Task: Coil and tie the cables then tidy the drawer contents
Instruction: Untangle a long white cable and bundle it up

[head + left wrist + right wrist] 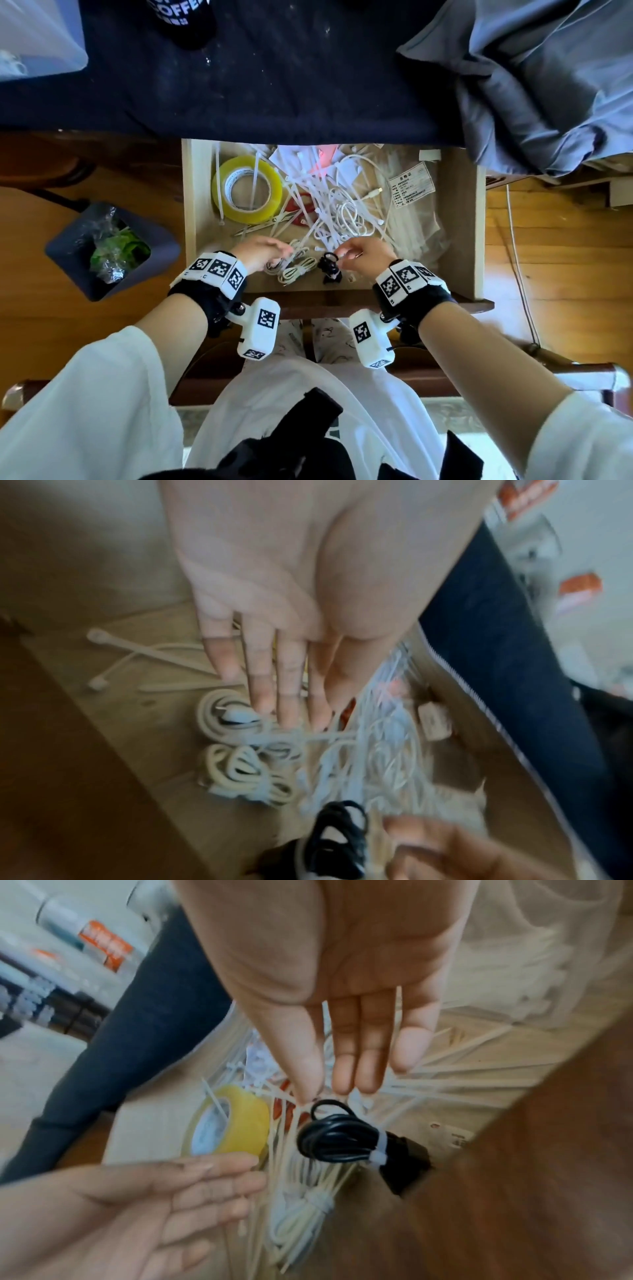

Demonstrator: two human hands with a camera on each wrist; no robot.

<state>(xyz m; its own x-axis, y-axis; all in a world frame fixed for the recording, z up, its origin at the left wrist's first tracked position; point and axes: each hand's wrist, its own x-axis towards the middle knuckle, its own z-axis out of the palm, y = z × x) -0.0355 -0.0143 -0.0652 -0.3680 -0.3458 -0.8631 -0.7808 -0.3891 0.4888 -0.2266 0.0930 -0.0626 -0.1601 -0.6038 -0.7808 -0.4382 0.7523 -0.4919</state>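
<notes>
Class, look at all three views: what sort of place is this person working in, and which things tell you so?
Probably a home bedroom. An open wooden drawer of household odds and ends sits beside what looks like a bed with a dark sheet and a rumpled grey blanket, on a wooden floor with a small waste bin.

Left hand (274,631) fingers straight over coiled white cables (246,772).

Crowded drawer (191,192), little bare floor.
Loose zip ties (308,202) and tape roll (246,186) blocking the middle; bare near left corner.
</notes>
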